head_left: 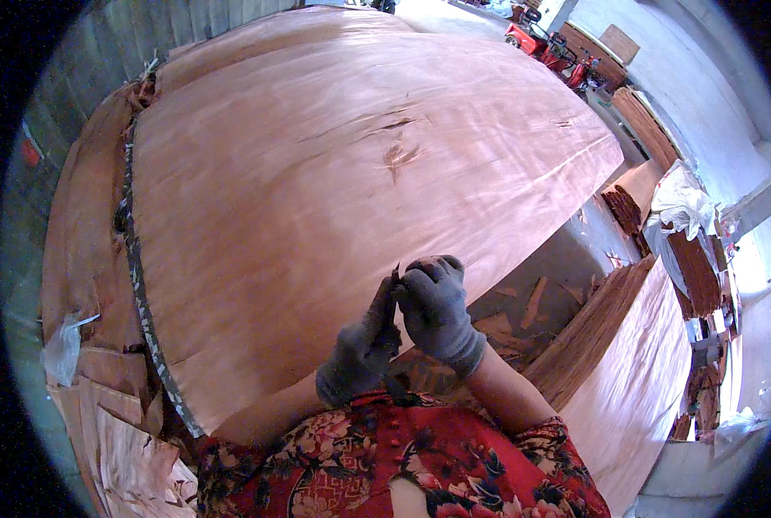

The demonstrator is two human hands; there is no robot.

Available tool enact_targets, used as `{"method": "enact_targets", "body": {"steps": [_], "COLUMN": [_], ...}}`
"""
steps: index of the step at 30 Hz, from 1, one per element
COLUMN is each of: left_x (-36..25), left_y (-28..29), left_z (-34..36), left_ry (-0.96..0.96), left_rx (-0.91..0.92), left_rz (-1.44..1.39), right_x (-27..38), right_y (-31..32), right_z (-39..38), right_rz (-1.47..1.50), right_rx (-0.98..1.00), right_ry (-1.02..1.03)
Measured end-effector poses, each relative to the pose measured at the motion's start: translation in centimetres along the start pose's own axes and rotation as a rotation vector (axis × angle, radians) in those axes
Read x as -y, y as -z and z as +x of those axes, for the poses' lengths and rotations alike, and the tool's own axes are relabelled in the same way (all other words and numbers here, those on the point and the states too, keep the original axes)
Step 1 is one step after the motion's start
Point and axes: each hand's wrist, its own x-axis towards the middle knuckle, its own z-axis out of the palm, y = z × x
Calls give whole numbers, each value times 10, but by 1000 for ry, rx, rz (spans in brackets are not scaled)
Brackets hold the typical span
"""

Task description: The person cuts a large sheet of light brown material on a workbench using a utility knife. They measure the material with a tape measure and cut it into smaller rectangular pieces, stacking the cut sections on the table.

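Both my hands wear grey work gloves and meet in front of my chest, over the near edge of a large reddish-brown wood veneer sheet (273, 198). My left hand (358, 350) is closed, its thumb side pointing up. My right hand (437, 306) is closed too, its curled fingers against the left fingertips. A small dark pointed piece (396, 271) sticks up between them; its kind and which hand grips it are hard to make out. Splits and a torn knot (400, 157) mark the sheet beyond my hands.
A dark, white-flecked strip (139, 285) runs along the sheet's left edge. To the right stands another veneer stack (623, 345), with scraps (534, 302) on the floor between. Further off are more stacks (649, 125), white plastic sheeting (683, 198) and a red vehicle (554, 52).
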Motion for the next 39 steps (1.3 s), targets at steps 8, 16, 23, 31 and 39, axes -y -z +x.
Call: {"method": "enact_targets", "body": {"steps": [8, 16, 23, 31, 39], "left_x": [3, 12, 22, 26, 17], "left_y": [12, 19, 25, 35, 32], "left_z": [-2, -4, -8, -10, -11], "left_ry": [473, 592, 812, 737, 768], "left_rx": [129, 149, 96, 173, 163], "left_rz": [-533, -519, -647, -835, -716], "right_x": [-6, -7, -8, -44, -38], "right_y": [-4, -19, -23, -37, -53], "right_z": [-2, -4, -9, -46, -47], "right_rz": [-102, -169, -327, 487, 841], "right_rx": [250, 371, 527, 111, 182], "right_ry": [-99, -119, -85, -774, -992]}}
